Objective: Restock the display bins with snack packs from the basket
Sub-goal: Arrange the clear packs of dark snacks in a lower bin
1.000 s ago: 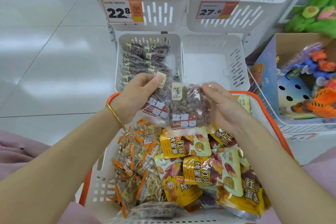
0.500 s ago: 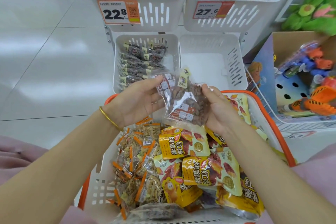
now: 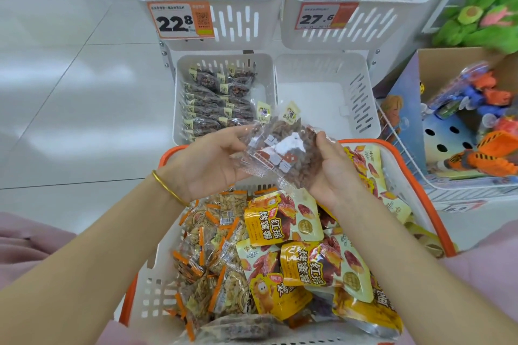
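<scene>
Both bare forearms reach forward from the bottom corners and converge at mid-height, the left forearm [image 3: 84, 246] wearing a thin gold bangle [image 3: 168, 188] at the wrist. The left hand [image 3: 213, 161] lies palm up, its fingers curled at the left edge of a bunch of clear snack packs [image 3: 283, 148]. The right hand [image 3: 335, 173] faces it, palm turned inward, thumb on the right edge and fingers hidden beneath.

Clear nut packs [image 3: 283, 154] held tilted over white orange-rimmed basket [image 3: 157, 288], lower-left bin [image 3: 178, 98] part-filled with similar packs
</scene>
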